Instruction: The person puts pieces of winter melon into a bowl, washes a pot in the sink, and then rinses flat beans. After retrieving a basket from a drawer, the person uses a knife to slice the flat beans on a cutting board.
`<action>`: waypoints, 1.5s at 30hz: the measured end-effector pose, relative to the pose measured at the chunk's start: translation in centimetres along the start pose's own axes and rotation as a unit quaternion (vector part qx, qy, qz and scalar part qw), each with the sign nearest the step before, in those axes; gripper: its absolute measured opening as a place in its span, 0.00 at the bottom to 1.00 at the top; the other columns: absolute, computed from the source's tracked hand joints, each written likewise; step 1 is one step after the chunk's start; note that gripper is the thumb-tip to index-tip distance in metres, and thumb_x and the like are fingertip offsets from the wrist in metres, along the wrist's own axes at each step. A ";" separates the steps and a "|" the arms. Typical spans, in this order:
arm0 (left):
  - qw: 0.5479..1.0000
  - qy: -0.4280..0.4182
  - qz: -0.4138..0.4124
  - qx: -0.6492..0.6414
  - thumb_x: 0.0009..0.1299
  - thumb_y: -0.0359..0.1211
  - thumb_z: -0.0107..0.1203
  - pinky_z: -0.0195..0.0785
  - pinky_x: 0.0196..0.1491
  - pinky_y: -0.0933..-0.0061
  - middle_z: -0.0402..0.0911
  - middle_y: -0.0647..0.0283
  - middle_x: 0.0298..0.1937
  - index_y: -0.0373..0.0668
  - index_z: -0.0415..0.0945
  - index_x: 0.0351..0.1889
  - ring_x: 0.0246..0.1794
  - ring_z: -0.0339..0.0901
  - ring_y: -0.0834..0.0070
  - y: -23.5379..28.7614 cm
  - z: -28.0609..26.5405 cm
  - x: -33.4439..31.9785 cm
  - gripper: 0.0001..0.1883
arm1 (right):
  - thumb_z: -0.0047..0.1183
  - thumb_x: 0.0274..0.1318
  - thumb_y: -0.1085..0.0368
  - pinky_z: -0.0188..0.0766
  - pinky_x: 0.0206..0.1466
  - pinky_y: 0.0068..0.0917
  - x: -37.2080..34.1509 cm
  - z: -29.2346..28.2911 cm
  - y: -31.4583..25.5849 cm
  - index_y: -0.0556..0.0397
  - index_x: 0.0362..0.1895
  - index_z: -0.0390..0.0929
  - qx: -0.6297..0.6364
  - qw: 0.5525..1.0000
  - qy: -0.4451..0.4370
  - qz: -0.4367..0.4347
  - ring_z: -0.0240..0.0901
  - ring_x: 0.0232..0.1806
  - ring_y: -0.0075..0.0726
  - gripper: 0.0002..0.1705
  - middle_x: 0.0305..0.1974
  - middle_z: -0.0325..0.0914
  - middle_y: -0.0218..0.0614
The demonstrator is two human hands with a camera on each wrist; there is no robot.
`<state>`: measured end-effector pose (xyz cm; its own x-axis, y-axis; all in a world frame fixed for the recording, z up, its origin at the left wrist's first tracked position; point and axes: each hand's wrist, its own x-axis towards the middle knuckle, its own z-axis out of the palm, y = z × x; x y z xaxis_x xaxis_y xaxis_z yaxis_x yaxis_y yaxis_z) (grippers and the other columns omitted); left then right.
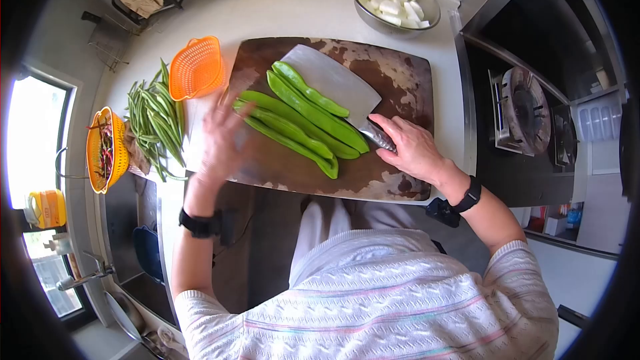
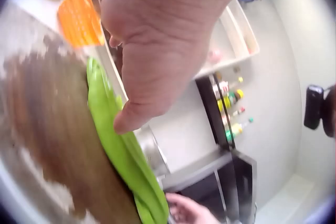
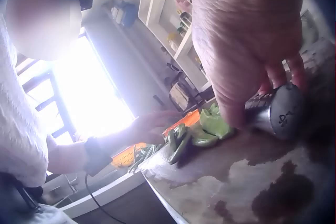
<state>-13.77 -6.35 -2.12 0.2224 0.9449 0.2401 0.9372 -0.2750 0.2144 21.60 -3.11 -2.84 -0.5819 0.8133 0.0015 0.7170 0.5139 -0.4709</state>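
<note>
Lifting the knife (image 1: 340, 80), pinched by the right hand (image 1: 413, 149), might scatter overlapping pods (image 1: 315, 109), since the loose left hand (image 1: 220, 139) holds none.

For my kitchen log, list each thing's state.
Board: blotched
Cleaver: lying flat on the board
Pods: apparently whole, side by side
Left hand: blurred, contact with pods unclear
Right hand: gripping the cleaver
Bowl: uncovered, holding cut white pieces
Orange basket: set beside the board
Yellow basket: holding red chillies
Beans: heaped loose
Burner: no flame visible
</note>
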 end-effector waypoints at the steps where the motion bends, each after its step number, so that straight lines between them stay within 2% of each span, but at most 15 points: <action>1: 0.999 -0.035 0.035 -0.017 0.50 0.31 0.63 0.45 0.67 0.49 0.62 0.56 0.65 0.52 0.67 0.61 0.68 0.52 0.52 1.8 0.5 0.1 0.36 | 0.58 0.44 0.65 0.70 0.43 0.39 0.3 0.2 -0.2 0.45 0.60 0.62 -0.025 1.000 0.003 -0.012 0.72 0.39 0.44 0.34 0.35 0.71 0.39; 6: 0.991 -0.076 0.114 -0.010 0.50 0.40 0.65 0.47 0.65 0.48 0.64 0.56 0.63 0.53 0.68 0.60 0.68 0.53 0.53 3.6 2.9 2.7 0.36 | 0.52 0.38 0.72 0.72 0.42 0.43 1.8 -0.2 0.0 0.45 0.54 0.64 -0.002 0.996 0.008 0.088 0.72 0.39 0.52 0.32 0.38 0.71 0.44; 10: 0.992 -0.037 0.123 -0.012 0.54 0.45 0.63 0.51 0.61 0.46 0.67 0.57 0.59 0.55 0.70 0.58 0.65 0.57 0.55 2.8 5.0 5.2 0.31 | 0.51 0.37 0.75 0.71 0.36 0.36 1.2 -2.6 1.0 0.44 0.51 0.69 -0.048 0.991 0.070 0.108 0.72 0.32 0.44 0.30 0.32 0.69 0.37; 11: 0.992 -0.014 0.129 -0.012 0.55 0.45 0.62 0.51 0.60 0.44 0.69 0.57 0.57 0.57 0.70 0.57 0.64 0.58 0.56 2.4 5.4 6.0 0.30 | 0.51 0.38 0.74 0.71 0.41 0.41 0.9 -3.2 0.8 0.44 0.50 0.69 -0.031 0.988 0.059 0.140 0.72 0.38 0.52 0.28 0.39 0.72 0.41; 14: 0.991 0.009 0.135 -0.017 0.56 0.44 0.62 0.52 0.61 0.46 0.69 0.57 0.55 0.56 0.71 0.56 0.63 0.59 0.57 1.4 6.5 8.7 0.28 | 0.52 0.37 0.76 0.71 0.37 0.36 -0.9 -3.2 1.3 0.44 0.51 0.70 -0.001 0.984 0.122 0.131 0.73 0.34 0.45 0.29 0.37 0.72 0.39; 16: 0.990 0.036 0.139 0.000 0.56 0.41 0.62 0.51 0.62 0.49 0.70 0.57 0.55 0.56 0.72 0.55 0.62 0.61 0.56 1.1 6.6 9.8 0.26 | 0.50 0.40 0.78 0.69 0.29 0.26 -2.4 -3.2 0.9 0.48 0.53 0.69 0.078 0.968 0.151 0.184 0.70 0.25 0.30 0.29 0.30 0.72 0.34; 17: 0.989 0.036 0.142 -0.004 0.56 0.41 0.62 0.51 0.62 0.49 0.70 0.57 0.55 0.56 0.72 0.55 0.62 0.61 0.56 1.1 6.5 9.8 0.26 | 0.50 0.40 0.78 0.69 0.29 0.26 -3.1 -3.3 0.3 0.48 0.53 0.69 0.075 0.967 0.151 0.189 0.70 0.25 0.30 0.29 0.30 0.72 0.34; 20: 0.977 0.085 0.191 -0.035 0.54 0.37 0.63 0.56 0.59 0.52 0.70 0.57 0.54 0.56 0.75 0.52 0.59 0.63 0.57 1.3 5.8 9.2 0.25 | 0.46 0.46 0.79 0.63 0.19 0.14 -5.5 -3.7 -1.7 0.58 0.55 0.66 0.355 0.874 0.160 0.291 0.63 0.20 0.13 0.26 0.26 0.69 0.27; 24: 0.975 0.093 0.180 -0.089 0.52 0.27 0.60 0.64 0.47 0.61 0.72 0.60 0.43 0.51 0.78 0.47 0.45 0.69 0.60 1.4 5.7 7.1 0.22 | 0.45 0.46 0.79 0.65 0.18 0.16 -7.8 -3.9 -2.8 0.59 0.57 0.64 0.414 0.837 0.139 0.330 0.64 0.18 0.15 0.29 0.25 0.69 0.28; 28: 0.976 0.047 0.192 -0.092 0.51 0.23 0.57 0.64 0.41 0.64 0.72 0.63 0.35 0.50 0.79 0.44 0.37 0.70 0.62 3.1 3.6 5.3 0.21 | 0.46 0.49 0.78 0.65 0.17 0.17 -8.3 -4.0 -1.6 0.59 0.58 0.62 0.419 0.840 0.101 0.330 0.64 0.17 0.16 0.28 0.25 0.69 0.29; 31: 0.977 0.035 0.187 -0.101 0.49 0.22 0.57 0.64 0.41 0.64 0.71 0.63 0.35 0.50 0.80 0.42 0.37 0.70 0.63 5.7 3.9 3.1 0.21 | 0.45 0.59 0.70 0.66 0.18 0.18 -6.6 -4.6 -0.6 0.58 0.56 0.62 0.395 0.857 -0.028 0.331 0.66 0.17 0.18 0.20 0.26 0.69 0.30; 34: 0.985 0.040 0.136 -0.102 0.48 0.22 0.58 0.64 0.41 0.64 0.71 0.63 0.36 0.51 0.80 0.42 0.38 0.69 0.63 8.6 5.4 1.5 0.21 | 0.41 0.62 0.66 0.65 0.20 0.17 -5.1 -4.2 1.8 0.56 0.45 0.66 0.417 0.844 -0.036 0.336 0.65 0.18 0.17 0.09 0.24 0.68 0.28; 39: 0.993 0.054 0.044 -0.098 0.49 0.22 0.58 0.63 0.41 0.64 0.71 0.63 0.37 0.50 0.81 0.40 0.39 0.69 0.64 11.7 6.2 -0.5 0.20 | 0.40 0.64 0.67 0.58 0.17 0.16 -6.4 -6.2 2.2 0.56 0.38 0.67 0.343 0.878 -0.003 0.334 0.57 0.16 0.14 0.06 0.19 0.66 0.26; 43: 0.993 0.076 0.015 -0.085 0.49 0.22 0.59 0.63 0.41 0.64 0.72 0.63 0.37 0.49 0.81 0.37 0.39 0.69 0.64 12.9 6.5 -1.5 0.17 | 0.42 0.65 0.65 0.57 0.18 0.20 -7.7 -7.5 1.3 0.55 0.35 0.68 0.282 0.917 -0.036 0.278 0.59 0.16 0.16 0.08 0.15 0.63 0.25; 45: 0.993 0.078 -0.004 -0.086 0.50 0.23 0.59 0.63 0.41 0.63 0.72 0.62 0.37 0.48 0.81 0.37 0.39 0.69 0.63 13.5 6.5 -1.6 0.15 | 0.44 0.64 0.66 0.60 0.20 0.26 -7.5 -7.0 0.8 0.56 0.37 0.69 0.220 0.959 -0.088 0.158 0.61 0.16 0.24 0.06 0.15 0.62 0.32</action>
<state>0.24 -10.39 -5.76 0.1584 0.9122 0.3779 0.8761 -0.3064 0.3722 29.20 -6.86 2.94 -0.4450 0.8313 -0.3330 0.6594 0.0526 -0.7500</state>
